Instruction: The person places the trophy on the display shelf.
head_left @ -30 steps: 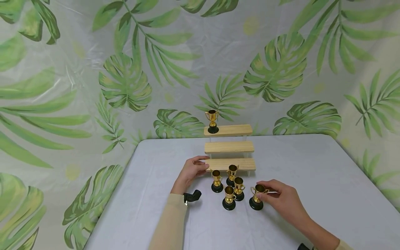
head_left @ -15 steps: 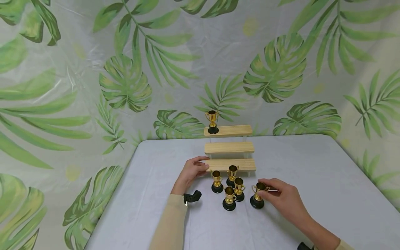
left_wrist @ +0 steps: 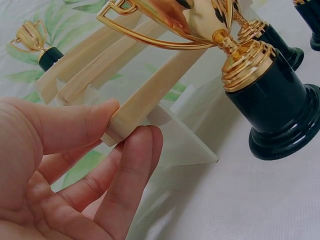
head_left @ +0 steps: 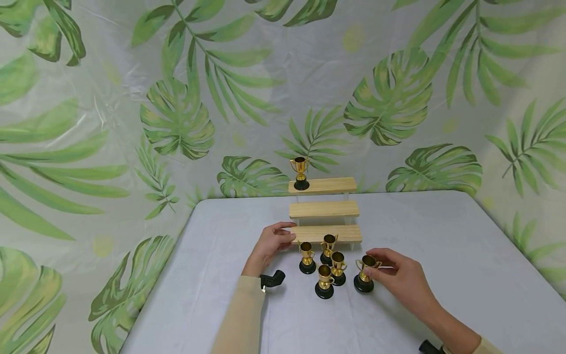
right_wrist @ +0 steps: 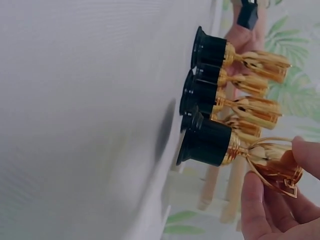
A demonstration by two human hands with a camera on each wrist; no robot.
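Note:
A small gold trophy (head_left: pixel 364 276) with a black base stands at the right of a cluster on the grey table (head_left: pixel 442 231). My right hand (head_left: pixel 370 263) pinches its cup; in the right wrist view the thumb and fingers (right_wrist: pixel 254 200) close on the same cup (right_wrist: pixel 272 167). My left hand (head_left: pixel 290 232) grips the left end of the lowest board of a three-step wooden riser (head_left: pixel 327 232), thumb above and fingers below (left_wrist: pixel 135 165). Several more trophies (head_left: pixel 324 281) stand in front of the riser. One trophy (head_left: pixel 300 173) stands on the top step.
A leaf-print cloth (head_left: pixel 177 113) hangs behind the table and to both sides. The riser's middle step (head_left: pixel 325 209) is bare. A black wrist-camera mount (head_left: pixel 271 279) lies by my left wrist. In the left wrist view a trophy (left_wrist: pixel 265 95) stands close to the riser's clear leg.
My right hand and the trophy it pinches have shifted slightly away from me, toward the riser. The left hand has stayed on the lowest step.

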